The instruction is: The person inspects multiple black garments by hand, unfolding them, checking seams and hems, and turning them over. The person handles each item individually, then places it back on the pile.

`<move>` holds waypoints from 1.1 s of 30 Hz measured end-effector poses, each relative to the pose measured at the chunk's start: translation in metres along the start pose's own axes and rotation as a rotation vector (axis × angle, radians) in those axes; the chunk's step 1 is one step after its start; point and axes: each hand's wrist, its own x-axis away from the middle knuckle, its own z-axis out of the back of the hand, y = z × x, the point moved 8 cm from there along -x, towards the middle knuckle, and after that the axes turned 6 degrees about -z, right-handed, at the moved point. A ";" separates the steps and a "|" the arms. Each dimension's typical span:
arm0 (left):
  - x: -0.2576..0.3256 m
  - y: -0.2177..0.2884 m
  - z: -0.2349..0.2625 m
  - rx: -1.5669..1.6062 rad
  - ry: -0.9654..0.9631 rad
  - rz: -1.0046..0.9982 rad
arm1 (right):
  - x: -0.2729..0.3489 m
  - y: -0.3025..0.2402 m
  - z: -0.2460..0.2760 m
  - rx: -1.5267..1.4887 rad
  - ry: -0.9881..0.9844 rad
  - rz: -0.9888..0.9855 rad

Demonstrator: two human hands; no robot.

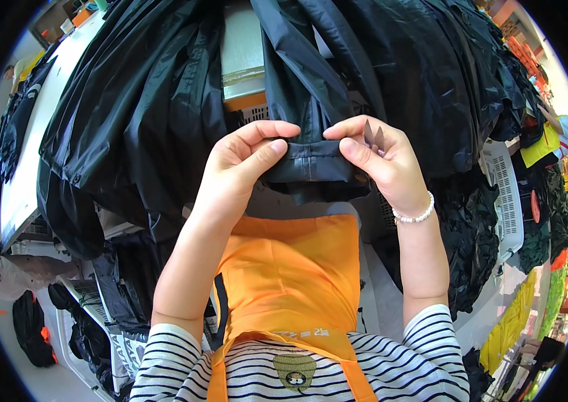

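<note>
A black garment (307, 167) of thin shiny fabric hangs down in front of me, its stitched hem stretched between both hands. My left hand (240, 167) pinches the hem's left end between thumb and fingers. My right hand (381, 164) pinches the right end and also holds small thread snips (373, 136), whose two pointed blades stick up above the fingers. A white bead bracelet (414, 216) sits on my right wrist. An orange apron (290, 275) over a striped shirt lies below the hands.
Heaps of black garments (143, 100) cover the table ahead and spill to both sides. White plastic baskets (505, 194) stand at the right. A cardboard box (240, 53) sits behind the fabric. Yellow and orange items (518, 315) lie at the lower right.
</note>
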 end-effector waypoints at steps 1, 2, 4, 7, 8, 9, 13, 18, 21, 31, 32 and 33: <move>0.000 0.001 -0.001 0.022 0.003 0.001 | 0.001 0.000 0.002 -0.004 -0.007 0.004; -0.001 0.001 -0.001 0.014 0.009 -0.008 | 0.003 0.000 0.007 -0.007 -0.015 0.007; -0.002 0.001 0.000 -0.005 0.023 -0.023 | 0.005 -0.003 0.011 0.009 0.027 0.069; -0.002 0.002 0.000 -0.062 0.050 -0.029 | 0.016 -0.022 0.011 0.341 0.111 0.275; -0.001 0.003 0.001 -0.068 0.055 -0.032 | 0.020 -0.030 0.006 0.386 0.116 0.342; -0.001 0.003 0.001 -0.073 0.061 -0.035 | 0.023 -0.038 0.001 0.430 0.123 0.410; -0.003 0.006 -0.004 -0.086 0.030 -0.089 | 0.031 -0.039 -0.004 0.664 0.241 0.641; 0.001 0.019 -0.021 -0.351 -0.080 -0.180 | 0.030 -0.041 -0.007 0.719 0.253 0.636; 0.004 0.032 -0.026 -0.806 -0.050 -0.341 | 0.030 -0.039 -0.007 0.651 0.246 0.575; 0.006 0.037 -0.039 -1.033 -0.075 -0.471 | 0.035 -0.045 -0.022 0.825 0.248 0.641; 0.005 0.036 -0.039 -0.998 -0.077 -0.470 | 0.035 -0.045 -0.021 0.801 0.253 0.634; 0.004 0.035 -0.039 -0.963 -0.079 -0.469 | 0.034 -0.046 -0.021 0.778 0.258 0.627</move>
